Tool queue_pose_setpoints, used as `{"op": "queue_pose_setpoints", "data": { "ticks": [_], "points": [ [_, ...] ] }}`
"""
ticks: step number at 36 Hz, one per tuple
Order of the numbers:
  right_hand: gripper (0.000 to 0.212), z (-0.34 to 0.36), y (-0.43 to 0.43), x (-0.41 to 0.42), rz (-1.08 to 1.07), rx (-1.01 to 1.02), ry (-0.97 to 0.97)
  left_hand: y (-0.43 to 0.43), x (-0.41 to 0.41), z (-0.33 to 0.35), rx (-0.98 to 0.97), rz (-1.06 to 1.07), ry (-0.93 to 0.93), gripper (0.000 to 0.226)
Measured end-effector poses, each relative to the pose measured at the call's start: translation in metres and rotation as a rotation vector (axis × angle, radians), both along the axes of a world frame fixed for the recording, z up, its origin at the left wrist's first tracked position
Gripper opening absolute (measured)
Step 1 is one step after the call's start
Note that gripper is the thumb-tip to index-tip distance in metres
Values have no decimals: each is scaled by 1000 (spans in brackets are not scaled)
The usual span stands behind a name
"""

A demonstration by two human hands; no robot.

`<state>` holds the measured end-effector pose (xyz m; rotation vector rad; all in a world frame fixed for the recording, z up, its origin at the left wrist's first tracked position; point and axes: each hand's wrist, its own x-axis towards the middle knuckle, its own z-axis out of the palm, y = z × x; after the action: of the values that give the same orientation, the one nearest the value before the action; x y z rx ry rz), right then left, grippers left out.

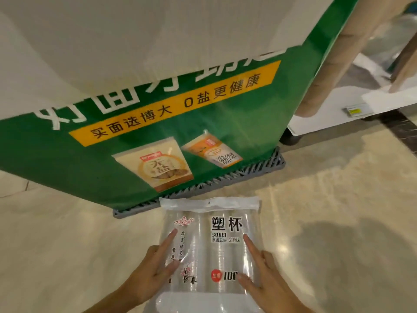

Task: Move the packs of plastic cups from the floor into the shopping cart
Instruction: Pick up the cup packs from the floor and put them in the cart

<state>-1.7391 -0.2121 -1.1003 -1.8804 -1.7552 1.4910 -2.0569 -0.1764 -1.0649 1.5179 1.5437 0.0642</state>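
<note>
my left hand [155, 267] + right hand [265, 275] flat against cup pack [211, 247], fingers straight | slick wrap, might slip out when lifting

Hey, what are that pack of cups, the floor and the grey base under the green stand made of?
Pack of cups: thin clear plastic film, glossy; the stacked clear cups show through and it glints.
Floor: probably polished stone or tile; beige, mottled, with soft reflections.
Grey base: looks like moulded matt plastic in an open lattice; metal cannot be ruled out.
</note>
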Motion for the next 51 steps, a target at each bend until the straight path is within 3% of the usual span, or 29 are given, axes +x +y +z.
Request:
{"op": "queue_pose_setpoints", "data": {
  "ticks": [8, 15, 29, 35, 40, 46, 51],
  "points": [
    [94, 63, 13, 28, -171, 118, -15, 29, 45, 62, 147, -23, 11, 60],
    [92, 226, -16, 81, -325, 112, -98, 40, 111, 205, 192, -159, -47, 59],
    [66, 711, -82, 200, -637, 239, -196, 42, 268, 664, 323, -412, -165, 59],
    [67, 868, -122, 226, -756, 307, -239, 35, 310, 837, 404, -536, -199, 58],
    [67, 959, -155, 250, -841, 339, -283, 36, 355, 924, 468, -722, -199, 61],
    [69, 1019, -218, 285, -974, 370, -300, 10, 425, 995, 473, -898, -246, 74],
    [70, 1052, -278, 308, -1077, 369, -332, -29, 487, 1021, 434, -1028, -282, 64]
  ]
}}
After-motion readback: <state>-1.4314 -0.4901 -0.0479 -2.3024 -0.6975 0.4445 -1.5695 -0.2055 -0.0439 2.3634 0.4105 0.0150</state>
